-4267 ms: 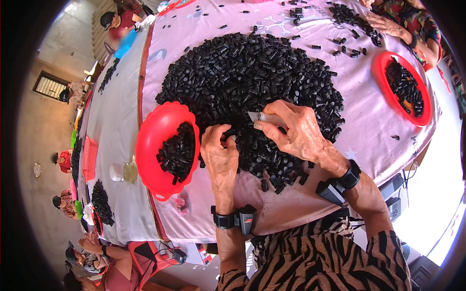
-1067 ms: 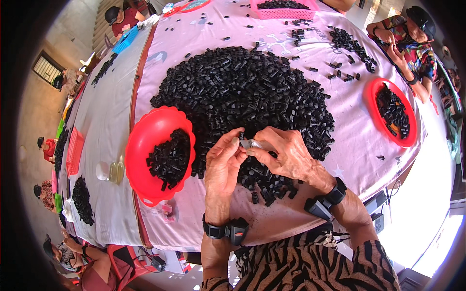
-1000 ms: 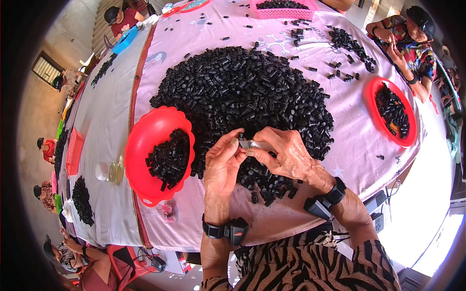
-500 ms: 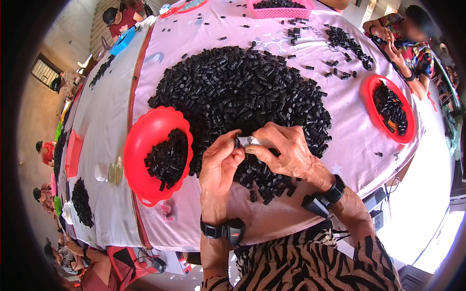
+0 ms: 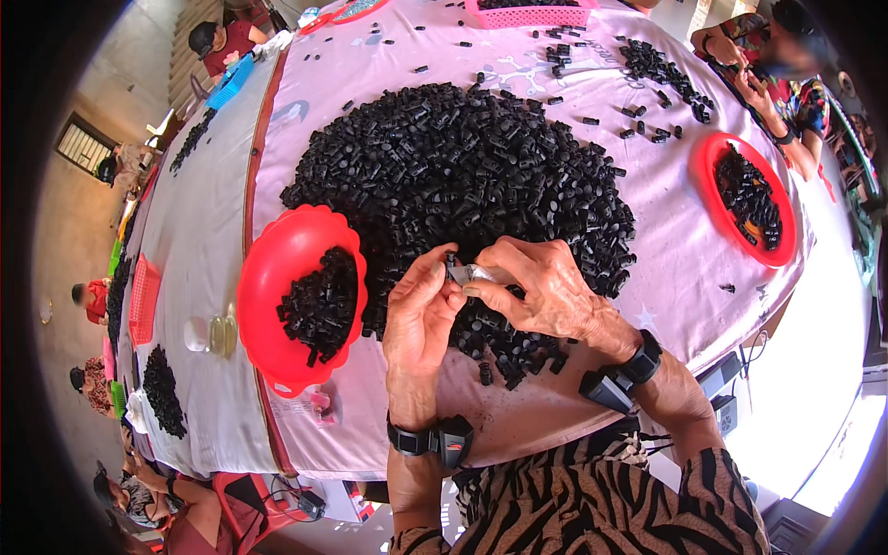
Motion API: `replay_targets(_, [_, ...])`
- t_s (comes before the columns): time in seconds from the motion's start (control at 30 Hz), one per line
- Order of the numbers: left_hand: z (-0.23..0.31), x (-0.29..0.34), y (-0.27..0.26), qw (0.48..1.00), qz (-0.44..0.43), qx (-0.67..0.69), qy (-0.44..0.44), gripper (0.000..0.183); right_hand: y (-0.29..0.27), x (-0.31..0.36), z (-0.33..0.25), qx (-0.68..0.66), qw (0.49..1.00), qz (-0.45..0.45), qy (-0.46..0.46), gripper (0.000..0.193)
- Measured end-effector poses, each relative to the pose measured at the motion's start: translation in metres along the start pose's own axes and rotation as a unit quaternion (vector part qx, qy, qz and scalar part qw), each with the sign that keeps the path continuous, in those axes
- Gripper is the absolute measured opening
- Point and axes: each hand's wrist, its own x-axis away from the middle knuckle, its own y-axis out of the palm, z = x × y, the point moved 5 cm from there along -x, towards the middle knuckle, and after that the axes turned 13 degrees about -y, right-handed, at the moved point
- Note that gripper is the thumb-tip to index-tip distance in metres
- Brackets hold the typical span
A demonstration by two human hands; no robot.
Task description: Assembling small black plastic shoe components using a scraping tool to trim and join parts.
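Over the near edge of a big heap of small black cylindrical plastic parts (image 5: 453, 166), both my hands meet at the fingertips. My left hand (image 5: 416, 319) is closed, pinching one black plastic part (image 5: 451, 260) between thumb and fingers. Against that part, my right hand (image 5: 550, 291) grips a small silvery flat tool (image 5: 478, 274), perhaps a blade; its far end is hidden by my fingers. Left of my left hand stands a red scalloped bowl (image 5: 268, 273), with several black parts (image 5: 319, 305) gathered on its right side.
At the right is another red bowl (image 5: 706, 190) with black parts, beside a co-worker's hands (image 5: 754, 88). A pink basket (image 5: 536, 17) stands at the far edge. Loose parts lie scattered on the pink cloth. On the left table are a coral basket (image 5: 144, 301) and a small pile (image 5: 164, 393).
My hands keep nearly the same place and grip, with the silvery tool tilted slightly differently at the part. The whole view has shifted a little.
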Motion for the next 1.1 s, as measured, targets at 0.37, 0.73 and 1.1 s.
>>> replay_targets(0.37, [-0.001, 0.000, -0.001, 1.000, -0.011, -0.012, 0.008, 0.028, 0.004, 0.002, 0.000, -0.001, 1.000, 0.012, 0.005, 0.017])
replay_targets(0.73, [0.005, 0.005, 0.002, 0.998, -0.022, -0.017, 0.059, 0.026, 0.009, 0.001, -0.005, -0.018, 0.998, 0.052, 0.012, 0.017])
replay_targets(1.1, [0.002, 0.001, -0.003, 0.998, -0.021, -0.016, 0.060, 0.025, 0.012, 0.005, 0.000, -0.074, 0.994, 0.066, 0.050, 0.013])
